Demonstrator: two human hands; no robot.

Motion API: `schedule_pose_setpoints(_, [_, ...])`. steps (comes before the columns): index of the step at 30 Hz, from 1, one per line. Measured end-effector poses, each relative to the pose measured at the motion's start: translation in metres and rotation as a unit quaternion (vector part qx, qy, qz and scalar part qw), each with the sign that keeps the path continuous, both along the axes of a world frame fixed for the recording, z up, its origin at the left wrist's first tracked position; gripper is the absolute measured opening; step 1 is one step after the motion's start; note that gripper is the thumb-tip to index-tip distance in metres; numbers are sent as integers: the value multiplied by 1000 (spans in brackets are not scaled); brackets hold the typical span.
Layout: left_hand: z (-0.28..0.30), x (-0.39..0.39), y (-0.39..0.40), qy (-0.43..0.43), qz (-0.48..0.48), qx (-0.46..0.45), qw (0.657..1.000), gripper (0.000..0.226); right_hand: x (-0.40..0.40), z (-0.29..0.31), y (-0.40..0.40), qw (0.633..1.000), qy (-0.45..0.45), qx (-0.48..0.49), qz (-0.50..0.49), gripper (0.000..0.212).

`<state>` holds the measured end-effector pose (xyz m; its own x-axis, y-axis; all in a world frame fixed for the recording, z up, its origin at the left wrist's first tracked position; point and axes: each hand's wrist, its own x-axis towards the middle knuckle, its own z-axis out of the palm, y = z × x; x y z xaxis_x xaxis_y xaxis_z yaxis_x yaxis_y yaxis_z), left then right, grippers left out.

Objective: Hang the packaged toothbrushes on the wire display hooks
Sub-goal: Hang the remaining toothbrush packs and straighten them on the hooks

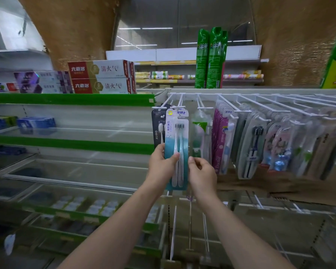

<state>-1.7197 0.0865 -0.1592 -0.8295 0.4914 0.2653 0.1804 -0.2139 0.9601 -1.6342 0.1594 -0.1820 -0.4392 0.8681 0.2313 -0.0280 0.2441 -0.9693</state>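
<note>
Our left hand [161, 164] pinched the blue toothbrush pack [176, 148]; at its three o'clock, our right hand [202, 174] gripped its edge.

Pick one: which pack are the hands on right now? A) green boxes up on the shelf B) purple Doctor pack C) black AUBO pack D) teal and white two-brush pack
D: the left hand pinches the left edge of the teal and white two-brush pack while the right hand meets its right edge; the black AUBO pack hangs just behind it, ungrasped.
</note>
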Motion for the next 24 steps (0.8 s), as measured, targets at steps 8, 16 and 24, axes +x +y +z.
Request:
schedule_pose_setpoints(8, [-9, -18, 17, 22, 4, -61, 998, 18, -17, 1, 13, 1000, -12, 26, -4, 17])
schedule_pose_setpoints(16, [-15, -42, 9, 68, 77, -98, 990, 24, -30, -7, 7, 995, -33, 78, -55, 17])
schedule_pose_setpoints(24, [4, -73, -9, 89, 126, -27, 988, 24, -45, 1, -21, 986, -48, 112, -109, 52])
